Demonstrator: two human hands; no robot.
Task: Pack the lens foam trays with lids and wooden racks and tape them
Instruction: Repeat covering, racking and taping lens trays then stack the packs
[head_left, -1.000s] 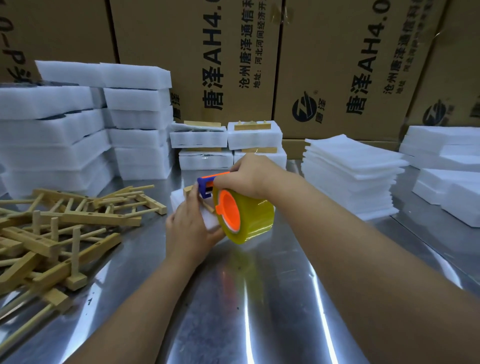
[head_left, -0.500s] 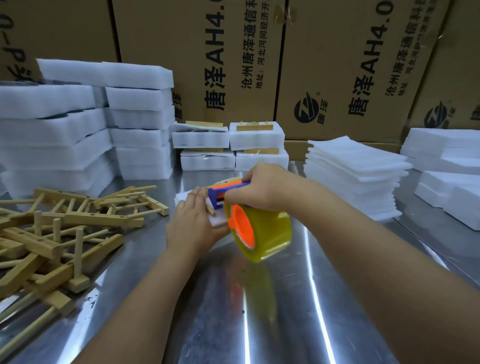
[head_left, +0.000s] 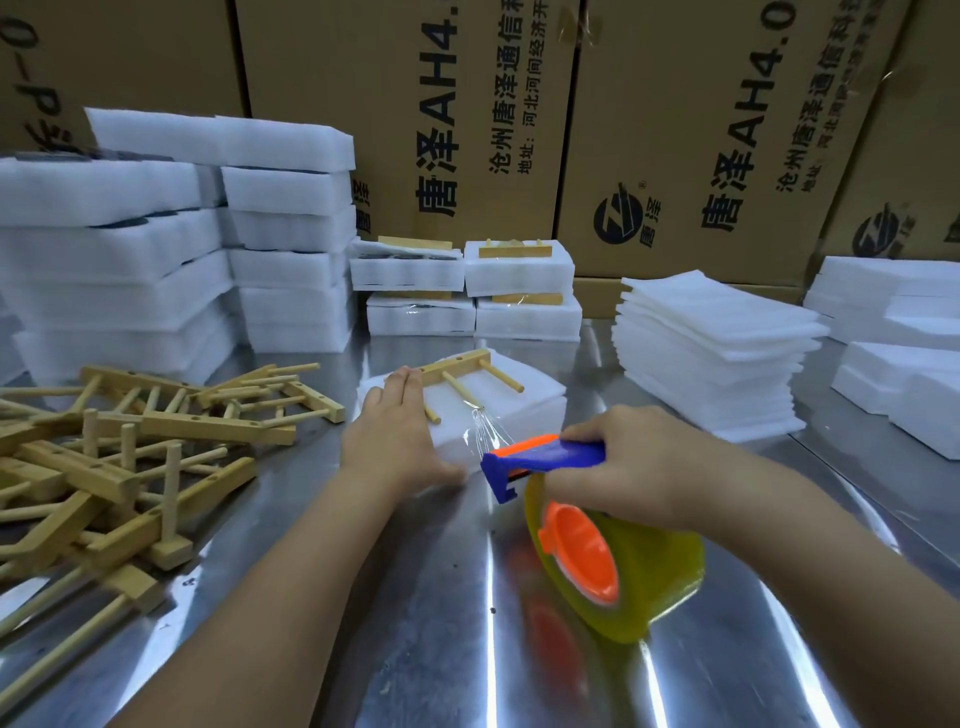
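Since the earlier frame, the blue-handled tape dispenser (head_left: 545, 457) with its orange hub and yellowish roll has been drawn nearer and rightward, off the white lidded foam tray (head_left: 519, 410). A strip of clear tape (head_left: 485, 423) trails from the tray to the dispenser. The right hand (head_left: 639, 467) grips the handle. The left hand (head_left: 395, 431) lies flat, fingers straight, pressing the tray's left side and the end of the pegged wooden rack (head_left: 462, 366) on top. The tray sits mid-table (head_left: 415, 623). We judge one band laid and awaiting its cut.
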